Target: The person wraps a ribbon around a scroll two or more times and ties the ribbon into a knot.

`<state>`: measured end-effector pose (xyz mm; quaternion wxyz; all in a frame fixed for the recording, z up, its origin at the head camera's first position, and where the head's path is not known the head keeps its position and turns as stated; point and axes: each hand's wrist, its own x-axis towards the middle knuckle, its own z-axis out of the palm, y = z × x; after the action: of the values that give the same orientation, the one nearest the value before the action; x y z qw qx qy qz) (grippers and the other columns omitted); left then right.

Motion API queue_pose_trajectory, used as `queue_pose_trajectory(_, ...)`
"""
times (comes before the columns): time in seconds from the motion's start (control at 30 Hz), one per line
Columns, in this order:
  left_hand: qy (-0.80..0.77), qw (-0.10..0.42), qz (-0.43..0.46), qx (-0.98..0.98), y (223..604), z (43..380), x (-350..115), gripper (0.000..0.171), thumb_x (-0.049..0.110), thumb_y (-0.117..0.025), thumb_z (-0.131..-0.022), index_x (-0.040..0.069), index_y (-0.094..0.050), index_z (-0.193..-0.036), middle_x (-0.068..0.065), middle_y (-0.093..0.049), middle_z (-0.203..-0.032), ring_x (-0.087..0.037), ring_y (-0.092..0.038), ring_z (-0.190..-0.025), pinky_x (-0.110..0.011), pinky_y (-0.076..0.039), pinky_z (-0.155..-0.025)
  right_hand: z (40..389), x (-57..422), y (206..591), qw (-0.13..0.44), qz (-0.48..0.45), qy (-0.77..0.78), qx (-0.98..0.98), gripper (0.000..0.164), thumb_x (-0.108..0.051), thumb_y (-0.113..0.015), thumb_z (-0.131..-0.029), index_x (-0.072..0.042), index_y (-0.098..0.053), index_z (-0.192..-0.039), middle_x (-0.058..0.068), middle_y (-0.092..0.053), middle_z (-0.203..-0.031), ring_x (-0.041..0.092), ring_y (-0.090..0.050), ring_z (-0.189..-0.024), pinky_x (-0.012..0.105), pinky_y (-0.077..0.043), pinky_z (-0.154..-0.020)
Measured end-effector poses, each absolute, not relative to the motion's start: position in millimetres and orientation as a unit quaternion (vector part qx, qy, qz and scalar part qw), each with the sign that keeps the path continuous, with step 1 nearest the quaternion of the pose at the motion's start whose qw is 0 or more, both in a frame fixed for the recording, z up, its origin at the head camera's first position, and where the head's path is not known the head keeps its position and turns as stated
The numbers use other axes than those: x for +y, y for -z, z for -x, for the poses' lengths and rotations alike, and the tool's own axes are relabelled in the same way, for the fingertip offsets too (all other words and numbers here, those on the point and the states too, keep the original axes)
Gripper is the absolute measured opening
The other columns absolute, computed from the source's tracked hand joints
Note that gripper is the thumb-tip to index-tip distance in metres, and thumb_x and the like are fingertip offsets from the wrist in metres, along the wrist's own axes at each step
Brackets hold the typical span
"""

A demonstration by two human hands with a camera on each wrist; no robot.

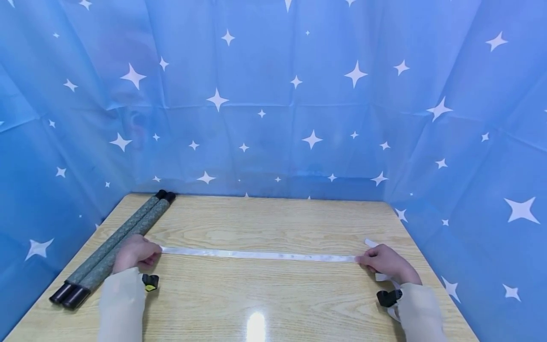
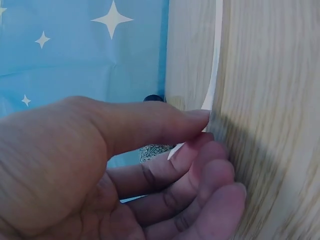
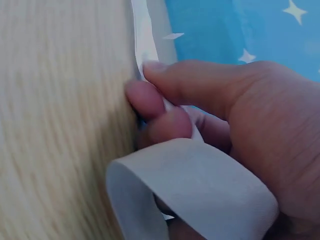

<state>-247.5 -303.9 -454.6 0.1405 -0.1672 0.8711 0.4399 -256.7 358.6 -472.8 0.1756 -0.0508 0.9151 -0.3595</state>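
Note:
A white ribbon (image 1: 258, 255) runs straight across the table between the two hands, close over the wood. At its left end the left hand (image 1: 137, 251) pinches it between thumb and fingers; in the left wrist view a short tip of ribbon (image 2: 174, 150) sticks out behind the thumb. The right hand (image 1: 386, 262) pinches the ribbon farther along, thumb against curled fingers. From that grip the spare length (image 3: 195, 175) loops loosely under the palm, and in the head view a stray end (image 1: 371, 242) shows beyond the hand.
Two dark green patterned rolls (image 1: 124, 237) with black ends lie side by side at the left of the wooden table (image 1: 265, 223), right by the left hand. A blue curtain (image 1: 265, 95) with white stars encloses the back and sides.

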Motion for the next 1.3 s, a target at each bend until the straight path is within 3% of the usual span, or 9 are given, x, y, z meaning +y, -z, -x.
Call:
queue_pose_trajectory(0.3,-0.422,0.138,0.166,0.880,456.4,246.8,-296.9,0.032,0.011,-0.062,-0.089,0.011,-0.051,-0.059,0.000,-0.049,-0.053,-0.015,-0.049,-0.049,-0.029,-0.045,-0.049,254.4,360.2,472.2,0.175,0.002,0.363,0.915,0.036,-0.028,-0.066,-0.101,-0.004,-0.067,-0.074,-0.001,-0.046,-0.058,0.016,-0.042,-0.055,0.032,-0.040,-0.066)
queue_pose_trajectory(0.5,-0.395,0.130,0.157,0.896,449.4,243.0,-298.8,0.048,0.027,-0.063,-0.096,0.022,-0.037,-0.056,0.006,-0.037,-0.049,-0.010,-0.035,-0.044,-0.030,-0.040,-0.048,255.2,357.1,472.6,0.173,-0.021,0.363,0.915,0.034,-0.027,-0.066,-0.101,-0.005,-0.069,-0.074,-0.002,-0.046,-0.058,0.015,-0.041,-0.055,0.031,-0.040,-0.064)
queue_pose_trajectory(0.63,-0.327,0.088,0.121,0.933,438.4,240.7,-299.4,0.048,0.038,-0.061,-0.099,0.019,-0.039,-0.061,0.006,-0.033,-0.052,-0.011,-0.031,-0.047,-0.032,-0.036,-0.049,256.3,351.5,473.7,0.172,-0.027,0.362,0.916,0.035,-0.025,-0.065,-0.101,-0.005,-0.068,-0.074,-0.002,-0.046,-0.059,0.015,-0.041,-0.056,0.031,-0.039,-0.063)
queue_pose_trajectory(0.77,-0.263,0.018,0.075,0.962,429.3,244.9,-300.2,0.046,0.042,-0.064,-0.098,-0.003,-0.059,-0.090,-0.010,-0.052,-0.066,-0.021,-0.045,-0.055,-0.037,-0.041,-0.054,257.4,348.7,473.3,0.164,-0.031,0.358,0.919,0.036,-0.025,-0.065,-0.101,-0.006,-0.066,-0.071,-0.002,-0.044,-0.058,0.015,-0.040,-0.056,0.031,-0.039,-0.064)
queue_pose_trajectory(0.87,-0.239,-0.015,0.047,0.970,426.6,249.2,-303.7,0.072,0.046,-0.067,-0.096,-0.014,-0.051,-0.132,-0.035,-0.061,-0.106,-0.043,-0.061,-0.081,-0.051,-0.051,-0.066,257.6,348.4,473.4,0.166,-0.038,0.353,0.920,0.036,-0.025,-0.065,-0.102,-0.006,-0.065,-0.071,-0.002,-0.043,-0.057,0.015,-0.040,-0.055,0.031,-0.039,-0.064)
queue_pose_trajectory(0.93,-0.235,-0.023,0.038,0.971,427.3,253.4,-308.0,0.086,0.050,-0.068,-0.095,-0.014,-0.041,-0.145,-0.045,-0.048,-0.132,-0.057,-0.055,-0.107,-0.064,-0.050,-0.076,257.5,348.6,473.7,0.167,-0.044,0.350,0.920,0.036,-0.026,-0.065,-0.102,-0.006,-0.065,-0.072,-0.002,-0.044,-0.058,0.015,-0.040,-0.056,0.031,-0.039,-0.064)
queue_pose_trajectory(1.0,-0.235,-0.019,0.030,0.971,431.0,258.0,-314.4,0.097,0.055,-0.068,-0.093,-0.014,-0.032,-0.151,-0.049,-0.035,-0.140,-0.066,-0.040,-0.120,-0.072,-0.046,-0.083,257.3,348.5,474.4,0.167,-0.049,0.347,0.922,0.035,-0.026,-0.065,-0.101,-0.007,-0.066,-0.072,-0.002,-0.045,-0.058,0.015,-0.041,-0.056,0.031,-0.039,-0.063)
queue_pose_trajectory(1.13,-0.222,-0.015,0.010,0.975,442.1,269.2,-331.5,0.111,0.060,-0.070,-0.090,-0.012,-0.018,-0.157,-0.050,-0.020,-0.148,-0.070,-0.020,-0.130,-0.079,-0.036,-0.090,255.8,347.2,474.3,0.158,-0.049,0.340,0.926,0.035,-0.025,-0.065,-0.101,-0.006,-0.066,-0.072,-0.002,-0.047,-0.059,0.015,-0.042,-0.056,0.031,-0.038,-0.061)
queue_pose_trajectory(1.3,-0.197,0.003,-0.001,0.980,450.9,278.0,-349.5,0.117,0.058,-0.073,-0.088,-0.011,-0.009,-0.158,-0.051,-0.016,-0.149,-0.072,-0.017,-0.131,-0.082,-0.035,-0.091,252.9,344.4,471.4,0.151,-0.043,0.336,0.929,0.036,-0.025,-0.065,-0.101,-0.006,-0.066,-0.071,-0.002,-0.045,-0.058,0.015,-0.041,-0.055,0.031,-0.038,-0.061)
